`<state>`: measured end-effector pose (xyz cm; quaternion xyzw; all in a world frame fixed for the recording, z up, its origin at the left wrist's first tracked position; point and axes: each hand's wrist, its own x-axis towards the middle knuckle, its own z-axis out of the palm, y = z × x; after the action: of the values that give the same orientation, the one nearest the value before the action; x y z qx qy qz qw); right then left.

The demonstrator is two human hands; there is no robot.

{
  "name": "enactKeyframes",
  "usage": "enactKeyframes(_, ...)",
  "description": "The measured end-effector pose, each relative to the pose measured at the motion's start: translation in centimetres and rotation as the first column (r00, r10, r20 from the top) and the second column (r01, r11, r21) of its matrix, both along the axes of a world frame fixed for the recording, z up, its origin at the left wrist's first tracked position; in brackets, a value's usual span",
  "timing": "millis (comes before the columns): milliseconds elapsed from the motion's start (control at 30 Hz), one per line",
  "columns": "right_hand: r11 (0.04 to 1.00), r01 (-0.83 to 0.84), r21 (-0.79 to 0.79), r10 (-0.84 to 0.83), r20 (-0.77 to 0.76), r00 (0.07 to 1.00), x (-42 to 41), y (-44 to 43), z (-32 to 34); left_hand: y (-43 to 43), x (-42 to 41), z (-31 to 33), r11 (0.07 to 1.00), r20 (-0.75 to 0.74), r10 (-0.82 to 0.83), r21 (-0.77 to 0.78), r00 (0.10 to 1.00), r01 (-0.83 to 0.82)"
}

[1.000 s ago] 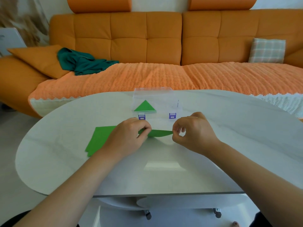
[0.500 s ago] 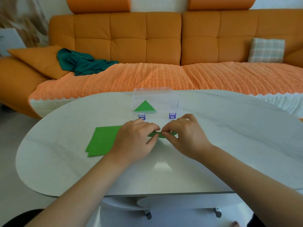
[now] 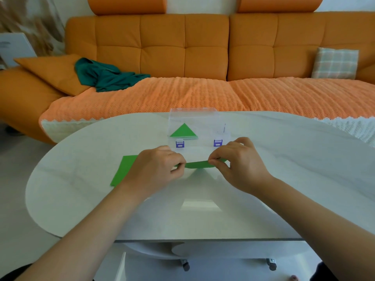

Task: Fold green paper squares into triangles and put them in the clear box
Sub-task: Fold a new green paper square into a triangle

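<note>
Head view: a bowed green paper sheet (image 3: 197, 164) is pinched at its left end by the left hand (image 3: 154, 169) and at its right end by the right hand (image 3: 239, 165), over the middle of the white oval bench (image 3: 81, 199). A stack of flat green paper squares (image 3: 123, 169) is seen toward the left edge, partly covered by the left hand. Near the far edge a clear plastic box (image 3: 205, 122) is set, a folded green paper triangle (image 3: 183, 131) lying inside.

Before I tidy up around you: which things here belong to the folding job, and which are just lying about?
Job: green paper pinched between left hand and right hand; stack of green squares; clear box; folded triangle inside it.
Lying about: teal cloth, orange cushion, plaid cushion, all on the sofa.
</note>
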<state>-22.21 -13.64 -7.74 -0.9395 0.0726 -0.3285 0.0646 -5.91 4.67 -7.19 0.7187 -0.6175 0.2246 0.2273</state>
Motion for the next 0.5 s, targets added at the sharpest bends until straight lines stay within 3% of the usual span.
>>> enactKeyframes(300, 0.999, 0.020, -0.039, -0.020, 0.006, 1.000, -0.1, -0.2, 0.1, 1.9, 2.3, -0.2, 0.985, -0.064, 0.173, 0.028, 0.983, -0.171)
enactKeyframes(500, 0.993, -0.108, -0.039, 0.105, -0.077, 0.991, 0.5, 1.2, 1.2, 0.6, -0.9, 0.1, 1.000, -0.252, 0.000, 0.022, 0.968, 0.005)
